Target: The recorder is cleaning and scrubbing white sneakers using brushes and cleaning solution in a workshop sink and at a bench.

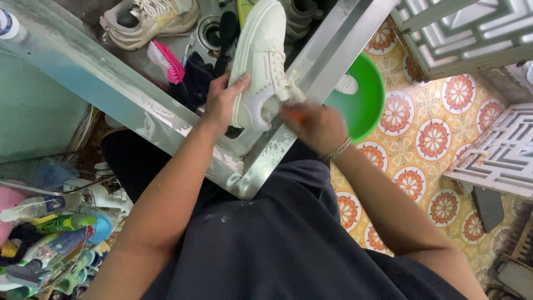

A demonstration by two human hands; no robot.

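**Two hands on one white sneaker over the sink**

Nearest: dark apron cloth (277,239), spotted with foam. Then two bare hands. Left hand (221,105) with fingers (240,83) clamped on the side of one white sneaker (258,61), smooth, soapy, held above the metal sink (139,105). Right hand (313,125), blurred, fingers closed around a small tool with an orange part (298,116), touching the sneaker near the heel. Just beside, on the patterned floor tiles (433,139): one round green plastic basin (363,103). Farther, inside the sink: one pink brush (169,64), one round drain (210,32), one worn beige sneaker (147,19).
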